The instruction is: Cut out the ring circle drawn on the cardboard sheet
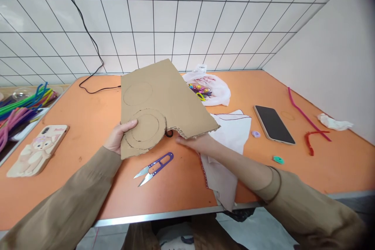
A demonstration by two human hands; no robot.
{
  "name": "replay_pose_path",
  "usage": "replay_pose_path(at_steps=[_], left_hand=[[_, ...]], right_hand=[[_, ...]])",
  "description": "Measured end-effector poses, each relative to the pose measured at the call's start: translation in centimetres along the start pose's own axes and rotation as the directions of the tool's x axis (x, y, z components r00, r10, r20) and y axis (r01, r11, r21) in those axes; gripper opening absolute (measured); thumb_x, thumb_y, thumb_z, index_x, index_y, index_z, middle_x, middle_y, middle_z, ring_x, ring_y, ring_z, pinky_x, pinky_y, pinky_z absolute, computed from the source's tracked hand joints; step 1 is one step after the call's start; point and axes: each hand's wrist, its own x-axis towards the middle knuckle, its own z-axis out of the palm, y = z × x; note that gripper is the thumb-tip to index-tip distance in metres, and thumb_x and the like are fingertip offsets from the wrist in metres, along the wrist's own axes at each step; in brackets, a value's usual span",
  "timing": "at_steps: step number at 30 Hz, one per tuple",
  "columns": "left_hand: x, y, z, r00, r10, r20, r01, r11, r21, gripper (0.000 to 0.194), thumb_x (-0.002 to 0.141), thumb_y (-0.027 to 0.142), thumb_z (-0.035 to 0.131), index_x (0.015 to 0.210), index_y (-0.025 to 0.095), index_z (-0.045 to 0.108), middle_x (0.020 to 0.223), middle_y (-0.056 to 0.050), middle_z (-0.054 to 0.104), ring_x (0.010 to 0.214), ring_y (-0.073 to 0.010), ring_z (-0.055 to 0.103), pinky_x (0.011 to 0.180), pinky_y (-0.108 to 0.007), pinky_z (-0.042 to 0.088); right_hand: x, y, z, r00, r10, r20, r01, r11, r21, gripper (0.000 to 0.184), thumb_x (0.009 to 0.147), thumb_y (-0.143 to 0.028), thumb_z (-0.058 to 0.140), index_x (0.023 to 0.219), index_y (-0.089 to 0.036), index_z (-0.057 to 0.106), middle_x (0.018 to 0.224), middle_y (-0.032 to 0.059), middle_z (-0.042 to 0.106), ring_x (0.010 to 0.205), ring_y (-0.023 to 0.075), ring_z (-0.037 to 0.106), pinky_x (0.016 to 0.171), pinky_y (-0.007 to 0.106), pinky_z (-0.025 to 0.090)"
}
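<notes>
A brown cardboard sheet [175,97] is held tilted above the table. Pencil circles are drawn on it, and the lower ring is cut along part of its edge, leaving a ragged notch beside it. My left hand [118,138] grips the lower left side, thumb on top and fingers underneath. Below the lower right edge, my right hand [196,143] is closed against the sheet, its fingers mostly hidden. A small black curved piece [169,133] shows in the notch; its kind is unclear. Purple thread snips [155,168] lie on the table below the cardboard.
White cloth [234,133] lies under my right forearm. Behind is a white plastic bag [216,90] with colourful bits. Phones lie at right [274,124] and left [39,148]. Pipe cleaners [26,105] are piled far left; a red one [310,142] lies at right.
</notes>
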Motion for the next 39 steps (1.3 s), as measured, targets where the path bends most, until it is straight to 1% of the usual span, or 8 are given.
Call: replay_pose_path(at_steps=[7,11,20,22,25,28,31,39], left_hand=[[-1.4,0.4,-2.0,0.998,-0.014,-0.056,0.02,0.994,0.108,0.037,0.071,0.019,0.075,0.106,0.011,0.069,0.086,-0.015,0.078,0.065,-0.0316,0.074,0.051,-0.037,0.062],[-1.8,0.1,-1.8,0.995,-0.029,-0.098,0.048,0.979,0.198,0.047,0.076,0.017,0.068,0.121,0.006,0.063,0.088,-0.016,0.077,0.068,-0.0306,0.075,0.052,-0.035,0.063],[-1.4,0.2,-1.7,0.986,-0.063,-0.157,0.12,0.912,0.391,0.04,0.078,0.026,0.068,0.113,0.008,0.064,0.093,-0.017,0.076,0.075,-0.0274,0.073,0.064,-0.036,0.062],[-1.6,0.6,-1.8,0.984,0.065,-0.165,0.059,0.755,0.653,0.05,0.08,0.038,0.067,0.12,0.009,0.061,0.099,-0.017,0.074,0.087,-0.0306,0.072,0.073,-0.041,0.06],[-2.5,1.0,-1.6,0.859,0.502,-0.106,0.092,0.053,0.994,0.066,0.08,0.049,0.063,0.132,0.009,0.054,0.103,-0.02,0.069,0.1,-0.0408,0.065,0.078,-0.053,0.054],[-3.4,0.5,-0.6,0.696,0.632,0.341,-0.029,-0.449,0.893,0.049,0.088,0.042,0.053,0.126,0.012,0.059,0.113,-0.019,0.064,0.106,-0.0391,0.059,0.077,-0.049,0.052],[-3.3,-1.0,1.1,0.64,0.307,0.704,-0.443,-0.601,0.665,0.024,0.092,0.028,0.051,0.106,0.016,0.067,0.104,-0.012,0.066,0.093,-0.0254,0.06,0.079,-0.037,0.051],[-1.3,-4.5,3.9,0.614,0.205,0.762,-0.3,-0.832,0.466,0.018,0.085,0.004,0.049,0.078,0.012,0.064,0.076,-0.01,0.06,0.075,-0.0251,0.057,0.058,-0.035,0.046]], right_hand=[[-0.4,1.2,-3.6,0.916,-0.077,-0.393,0.145,0.978,0.147,0.054,0.08,-0.025,0.066,0.131,-0.022,0.048,0.129,0.0132,0.055,0.093,0.0171,0.063,0.066,0.027,0.054],[0.3,0.8,-3.9,0.884,-0.438,-0.164,0.428,0.899,-0.095,0.029,0.09,-0.027,0.055,0.118,-0.028,0.061,0.141,0.0086,0.046,0.124,0.022,0.052,0.092,0.036,0.051],[-0.1,0.7,-3.9,0.672,-0.74,0.042,0.628,0.539,-0.561,0.03,0.094,-0.011,0.044,0.117,-0.019,0.062,0.097,0.0067,0.069,0.082,0.0152,0.06,0.07,0.027,0.049],[0.0,0.8,-3.8,0.653,-0.756,0.045,0.635,0.514,-0.577,0.029,0.093,-0.009,0.045,0.115,-0.017,0.062,0.094,0.0066,0.069,0.081,0.0148,0.06,0.067,0.026,0.048],[0.2,1.2,-3.5,0.657,-0.753,0.04,0.62,0.509,-0.597,0.03,0.093,-0.008,0.044,0.116,-0.017,0.061,0.095,0.0073,0.07,0.082,0.0152,0.061,0.067,0.026,0.048],[0.2,1.4,-3.2,0.668,-0.74,0.07,0.62,0.503,-0.603,0.031,0.093,-0.009,0.042,0.118,-0.018,0.06,0.098,0.0081,0.07,0.084,0.0159,0.061,0.069,0.027,0.049],[0.2,1.3,-2.9,0.68,-0.728,0.084,0.62,0.511,-0.595,0.031,0.092,-0.01,0.044,0.118,-0.015,0.059,0.102,0.0105,0.069,0.085,0.0175,0.06,0.07,0.029,0.049],[0.2,1.1,-2.4,0.669,-0.735,0.108,0.624,0.477,-0.62,0.028,0.091,-0.008,0.043,0.114,-0.012,0.06,0.094,0.0102,0.068,0.079,0.0175,0.057,0.064,0.029,0.046]])
